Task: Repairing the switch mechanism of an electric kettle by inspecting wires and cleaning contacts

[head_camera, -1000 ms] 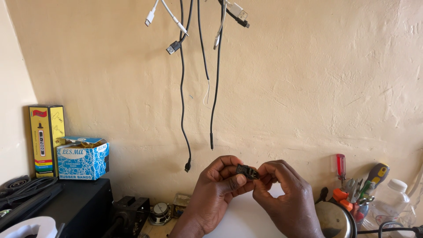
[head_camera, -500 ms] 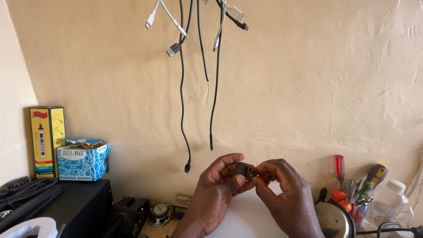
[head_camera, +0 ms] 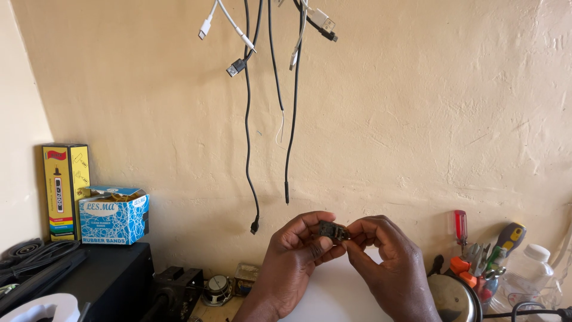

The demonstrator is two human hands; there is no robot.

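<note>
While both hands pinched it from either side, the small dark component (head_camera: 333, 230) sat between the left hand (head_camera: 296, 257) and the right hand (head_camera: 386, 262), raised below the hanging black cables (head_camera: 248, 149), with a red-handled screwdriver (head_camera: 460, 225) to the right of those cables.

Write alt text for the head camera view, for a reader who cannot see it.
Two bare hands, left hand and right hand, pinch a small dark part between their fingertips before a cream plaster wall. Black and white cables hang above; a blue box sits left, screwdrivers right.
</note>
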